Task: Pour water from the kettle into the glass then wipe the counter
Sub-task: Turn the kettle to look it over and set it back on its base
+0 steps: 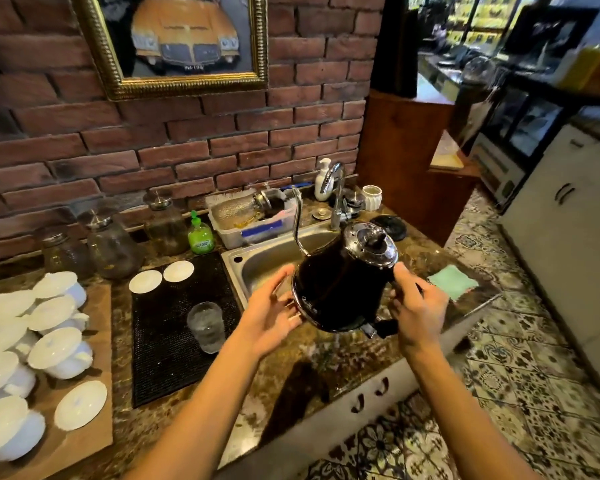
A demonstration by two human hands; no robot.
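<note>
A black gooseneck kettle [340,282] with a chrome lid hangs tilted above the counter, its thin spout rising toward the sink. My right hand [418,310] is closed around its handle on the right side. My left hand [274,310] has its fingers spread and rests against the kettle's lower left side. A ribbed clear glass [207,325] stands upright on a black mat [163,341], to the left of and below the kettle. A green cloth [452,281] lies flat on the counter to the right of the kettle.
A steel sink [257,261] with a tap [338,192] sits behind the kettle, and the round kettle base [390,226] beside it. White lidded bowls [54,341] crowd the left counter. Glass jars, a green soap bottle [200,233] and a plastic tub line the brick wall.
</note>
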